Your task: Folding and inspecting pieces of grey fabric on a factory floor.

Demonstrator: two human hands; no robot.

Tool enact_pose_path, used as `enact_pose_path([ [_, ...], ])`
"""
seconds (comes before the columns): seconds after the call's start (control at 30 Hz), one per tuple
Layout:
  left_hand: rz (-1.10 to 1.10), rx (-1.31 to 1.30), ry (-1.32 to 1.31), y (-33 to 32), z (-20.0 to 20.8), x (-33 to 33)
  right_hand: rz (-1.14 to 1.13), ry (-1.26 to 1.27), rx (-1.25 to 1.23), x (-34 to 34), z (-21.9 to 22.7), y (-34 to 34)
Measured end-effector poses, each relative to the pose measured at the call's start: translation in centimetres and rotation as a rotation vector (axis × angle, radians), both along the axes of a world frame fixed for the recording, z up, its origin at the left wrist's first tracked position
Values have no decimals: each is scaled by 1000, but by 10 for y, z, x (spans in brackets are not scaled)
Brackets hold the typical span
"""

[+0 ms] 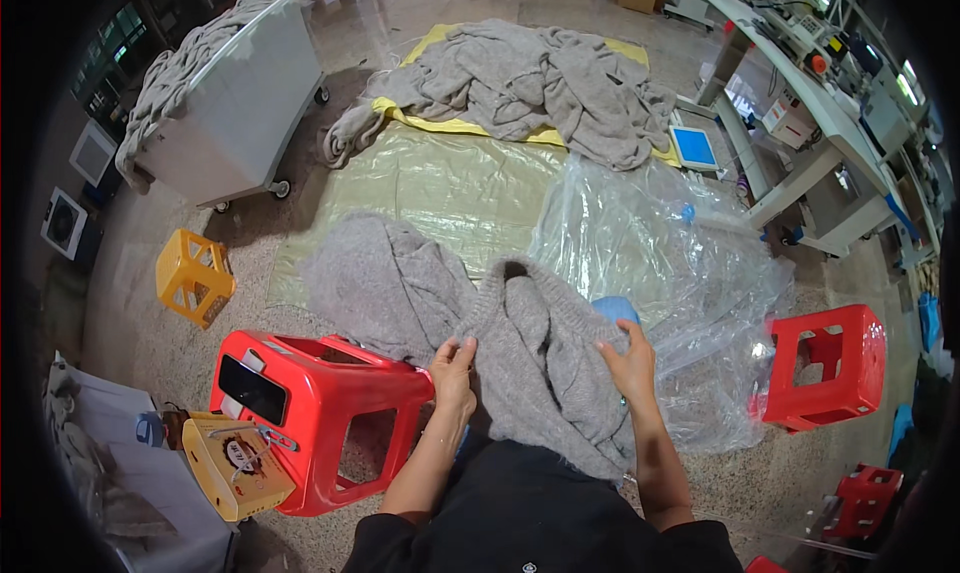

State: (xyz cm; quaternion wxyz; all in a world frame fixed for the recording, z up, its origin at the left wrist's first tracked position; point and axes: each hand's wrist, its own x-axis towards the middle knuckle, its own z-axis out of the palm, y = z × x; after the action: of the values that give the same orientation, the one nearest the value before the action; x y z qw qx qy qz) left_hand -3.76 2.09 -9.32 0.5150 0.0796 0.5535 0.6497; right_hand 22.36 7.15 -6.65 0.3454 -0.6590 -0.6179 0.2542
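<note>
A grey knitted sweater (550,343) hangs in front of me, its ribbed neckline facing away and its lower part draping over my lap. My left hand (453,375) is closed on the sweater's left edge, thumb and fingertips at the knit. On the opposite edge, my right hand (632,361) holds the fabric loosely, with thumb and index finger bent around it. Just beyond my left hand lies a pile of similar grey knitwear (385,278) on the floor sheet. A blue rounded thing (615,310) shows partly behind the sweater, near my right fingers.
On my left, a red stool (320,358) carries a phone (253,389), beside a yellow box (238,463). Other stools (195,276) stand around. A larger knitwear heap (540,83), clear plastic sheeting (680,263), a wheeled white cart (235,103) and a machine table (800,93) lie beyond.
</note>
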Motion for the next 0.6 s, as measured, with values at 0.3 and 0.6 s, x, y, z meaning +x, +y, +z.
enact_pose_path([
  [0.3,-169,358,-31,0,143,-54,-24,807,-104,17,17,14],
  [0.6,36,580,589,-23,227,-74,301,1105,657,124,172,-69],
])
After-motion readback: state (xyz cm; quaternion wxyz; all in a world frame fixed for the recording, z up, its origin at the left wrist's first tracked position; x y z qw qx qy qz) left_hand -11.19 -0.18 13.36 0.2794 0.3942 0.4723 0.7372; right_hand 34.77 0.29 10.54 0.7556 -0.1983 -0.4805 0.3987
